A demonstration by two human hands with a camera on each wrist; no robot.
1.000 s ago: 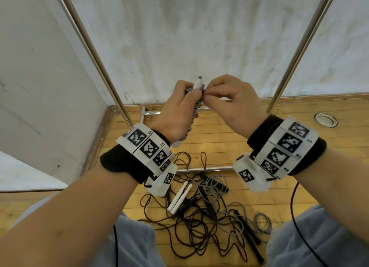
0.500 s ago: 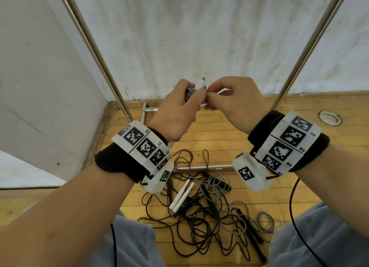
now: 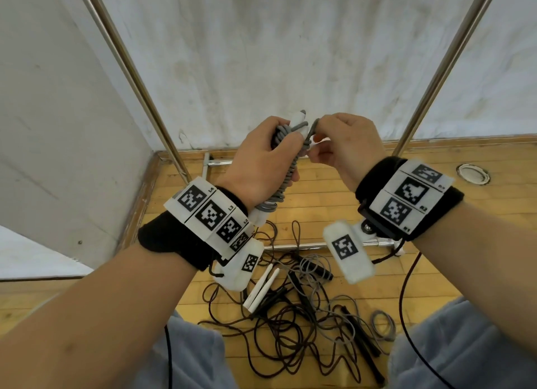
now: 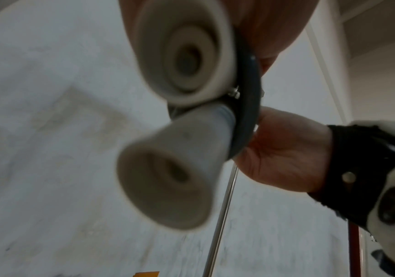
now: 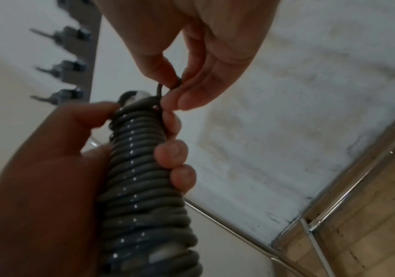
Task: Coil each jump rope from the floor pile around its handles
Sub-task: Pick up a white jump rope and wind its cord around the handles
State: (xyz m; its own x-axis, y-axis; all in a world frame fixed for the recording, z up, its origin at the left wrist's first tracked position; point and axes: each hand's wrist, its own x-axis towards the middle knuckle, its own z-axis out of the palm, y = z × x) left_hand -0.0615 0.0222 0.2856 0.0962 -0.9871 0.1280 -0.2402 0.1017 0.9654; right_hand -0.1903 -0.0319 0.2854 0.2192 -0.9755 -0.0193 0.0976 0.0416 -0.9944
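Note:
My left hand [image 3: 261, 162] grips a pair of white handles wound tight with grey rope [image 3: 286, 167], held upright at chest height. The coil [image 5: 142, 178] fills the right wrist view, my left fingers [image 5: 175, 155] curled round it. My right hand [image 3: 337, 144] pinches the last short loop of grey rope [image 5: 168, 88] beside the handle tips. The two white handle butts [image 4: 168, 180] loom blurred in the left wrist view. Below on the wooden floor lies the pile of tangled dark ropes [image 3: 293, 327] with black handles and a loose white handle pair [image 3: 261, 287].
Two slanted metal poles [image 3: 136, 80] [image 3: 444, 66] frame the corner, and a metal bar [image 3: 302, 246] lies on the floor under my hands. White walls close the back and left. A round metal floor fitting [image 3: 472, 173] sits at right. My knees flank the pile.
The handle bundle has tilted so its tips point up and right. My right hand has shifted from the handle tips to pulling a short loop of rope off to the right.

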